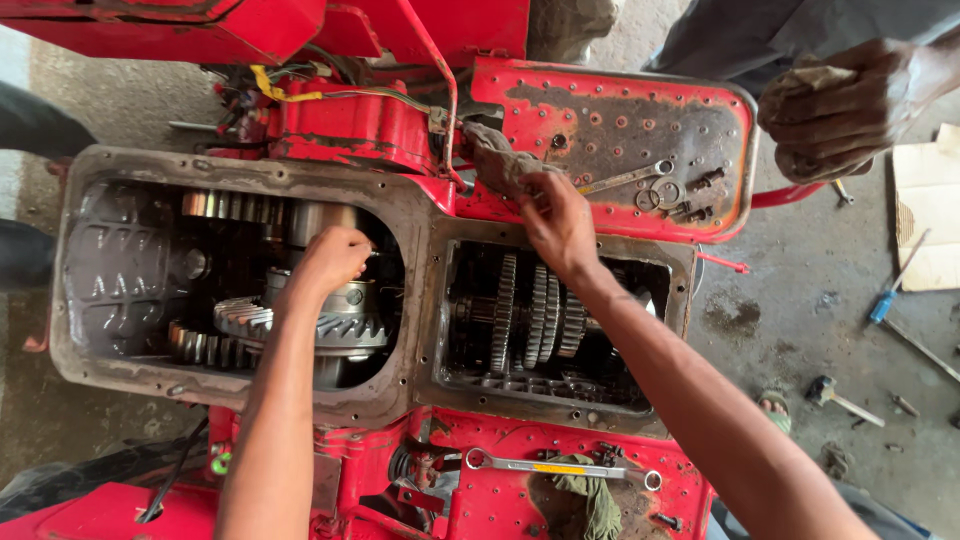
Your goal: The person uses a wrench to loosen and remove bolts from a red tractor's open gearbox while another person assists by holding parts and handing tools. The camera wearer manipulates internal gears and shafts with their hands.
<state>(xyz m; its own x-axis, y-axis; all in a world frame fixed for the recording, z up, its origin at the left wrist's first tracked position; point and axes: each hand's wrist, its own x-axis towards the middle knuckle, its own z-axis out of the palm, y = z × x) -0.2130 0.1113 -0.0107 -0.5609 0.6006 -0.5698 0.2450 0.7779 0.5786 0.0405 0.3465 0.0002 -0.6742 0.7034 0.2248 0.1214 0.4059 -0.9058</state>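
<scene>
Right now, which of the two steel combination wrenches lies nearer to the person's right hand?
The bare steel wrench on the upper red plate, just beside the right hand; the yellow-marked wrench lies on the lower plate.

Even, soft daylight; no hard shadows. Red painted metal housing (610, 120) read bright and saturated. Open gear cavities (240, 290) fell dim, detail lost in the deep corners. Focus sharp at centre; slight wide-angle bending at edges.

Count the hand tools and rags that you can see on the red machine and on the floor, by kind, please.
Wrenches: 2, one on the upper plate, one on the lower plate
Rags: 3, grey one under the right hand at, green one, one in another person's hands
Hammers: 1, on the floor
Screwdrivers: 1, blue handle
Total: 7
</scene>
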